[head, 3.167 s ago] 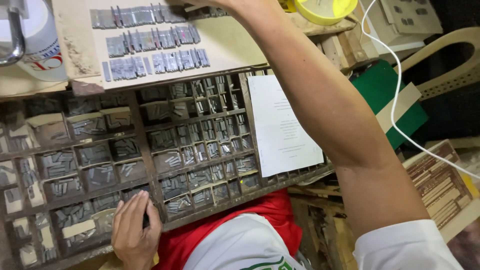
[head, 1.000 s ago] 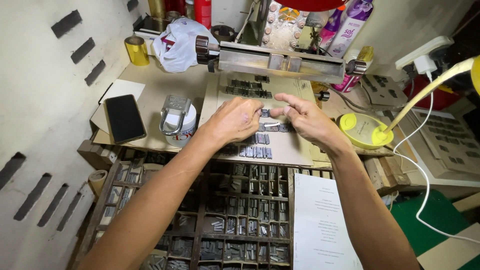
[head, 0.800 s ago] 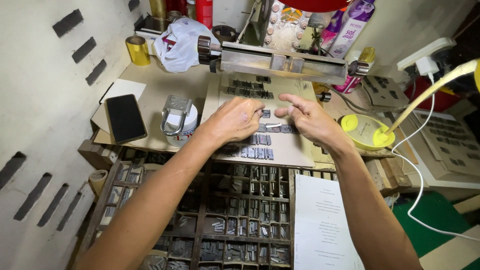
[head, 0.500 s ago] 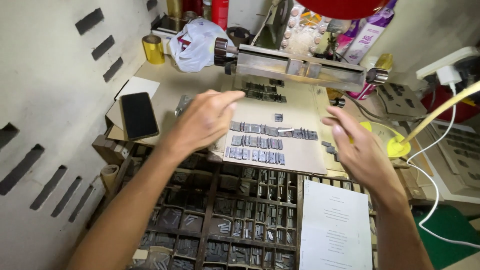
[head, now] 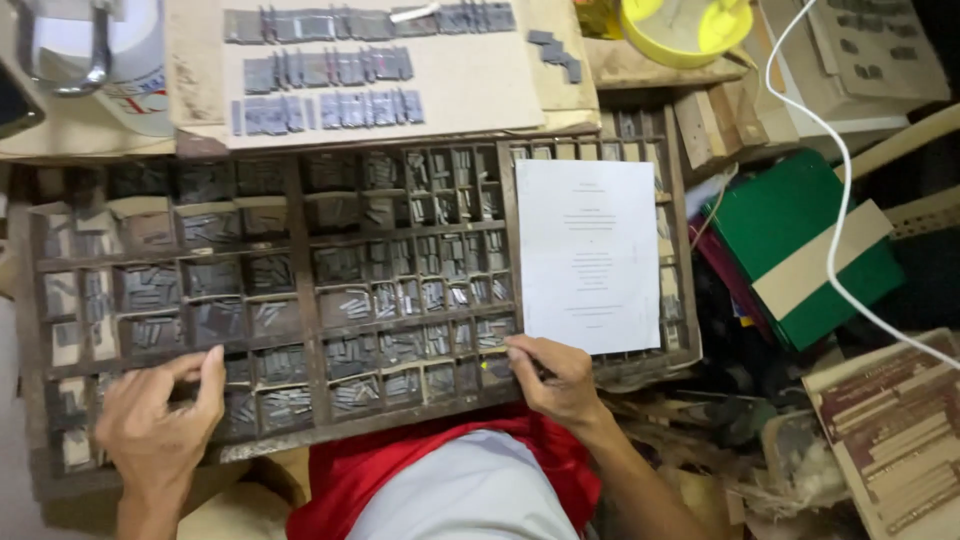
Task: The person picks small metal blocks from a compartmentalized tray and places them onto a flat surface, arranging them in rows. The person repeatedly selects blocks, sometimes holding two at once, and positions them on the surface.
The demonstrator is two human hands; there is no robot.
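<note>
Left hand (head: pixel 160 420): fingers loosely curled, thumb and forefinger pinched over compartment at near-left corner of type case (head: pixel 300 300); whether a sort is held cannot be told. Right hand (head: pixel 555 375): fingers bent, tips resting on case's near edge, just beside one white printed sheet (head: pixel 588 255). Three rows of set metal type (head: pixel 330 65) on card beyond case's far edge.
</note>
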